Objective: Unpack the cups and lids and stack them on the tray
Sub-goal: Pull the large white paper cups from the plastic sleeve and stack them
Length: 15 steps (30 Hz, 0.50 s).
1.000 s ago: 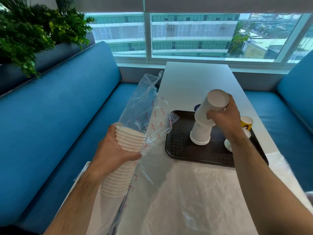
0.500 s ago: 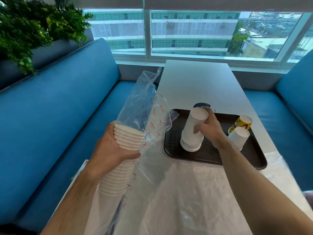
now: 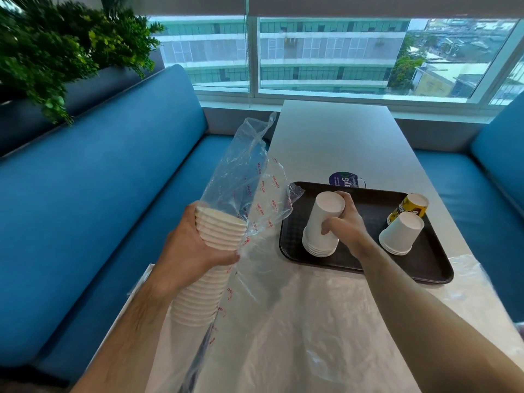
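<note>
Since a moment ago the right hand (image 3: 344, 226) has lowered its inverted cups (image 3: 323, 222) onto the tray (image 3: 365, 262), and that stack now stands with its rims on the dark surface, leaning slightly toward the left hand. Its fingers curl round the side of the stack, thumb low near the rims and fingertips up by the top. To the right of that hand, apart from it, a shorter inverted stack (image 3: 401, 232) stands on the same tray, with a yellow cup (image 3: 409, 207) just beyond it. A purple label (image 3: 344, 179) shows past the tray's far edge, beyond the right hand. The left hand (image 3: 188, 251) grips a long nested sleeve of cups (image 3: 209, 259) to the left of the tray, off the table's (image 3: 334, 137) edge, holding it near its top; the sleeve runs down and back toward the wrist. A clear bag (image 3: 249, 177) with red print is peeled back from the sleeve's top and rises above that hand, between the two hands. Clear plastic sheet (image 3: 297, 330) lies on the table beneath both forearms, touching the tray's near edge.
</note>
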Available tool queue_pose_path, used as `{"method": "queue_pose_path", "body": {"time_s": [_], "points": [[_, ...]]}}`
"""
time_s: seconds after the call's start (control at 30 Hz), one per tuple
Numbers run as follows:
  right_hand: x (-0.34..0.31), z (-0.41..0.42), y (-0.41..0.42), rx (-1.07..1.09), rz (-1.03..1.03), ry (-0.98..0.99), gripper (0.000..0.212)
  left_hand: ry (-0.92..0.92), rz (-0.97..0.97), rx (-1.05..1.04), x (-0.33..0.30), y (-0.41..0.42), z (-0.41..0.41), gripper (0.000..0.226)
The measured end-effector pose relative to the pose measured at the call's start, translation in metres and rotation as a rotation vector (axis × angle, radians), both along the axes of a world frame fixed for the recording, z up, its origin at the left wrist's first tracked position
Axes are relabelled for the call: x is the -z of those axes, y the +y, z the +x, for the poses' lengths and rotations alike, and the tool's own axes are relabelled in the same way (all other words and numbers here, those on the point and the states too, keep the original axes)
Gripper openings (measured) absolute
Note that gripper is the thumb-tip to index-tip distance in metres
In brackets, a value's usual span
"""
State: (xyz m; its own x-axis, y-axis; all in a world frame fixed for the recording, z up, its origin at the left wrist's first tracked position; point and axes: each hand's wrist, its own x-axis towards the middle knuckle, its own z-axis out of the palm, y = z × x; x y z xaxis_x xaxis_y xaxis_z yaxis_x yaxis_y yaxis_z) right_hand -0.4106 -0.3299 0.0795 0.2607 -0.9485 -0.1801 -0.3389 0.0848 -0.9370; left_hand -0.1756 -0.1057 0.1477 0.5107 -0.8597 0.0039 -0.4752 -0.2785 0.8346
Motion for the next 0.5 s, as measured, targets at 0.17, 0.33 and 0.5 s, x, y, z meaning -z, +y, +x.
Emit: {"method": "queue_pose_path", "body": {"time_s": [0.17,0.33,0.5], "points": [[-0.012,-0.006,0.013,0.058,-0.191,0.241,0.101,-0.012,-0.009,-0.013,-0.001,0.003,-0.001,0.096],[-0.042,0.022,0.067,0.103,-0.412,-0.078,0.054,0.001,-0.018,-0.023,-0.002,0.004,0.000,0.096],[-0.048,0.055,0.123,-0.468,0.157,-0.208,0.061,0.050,-0.035,-0.039,-0.006,0.008,0.002,0.096]]}}
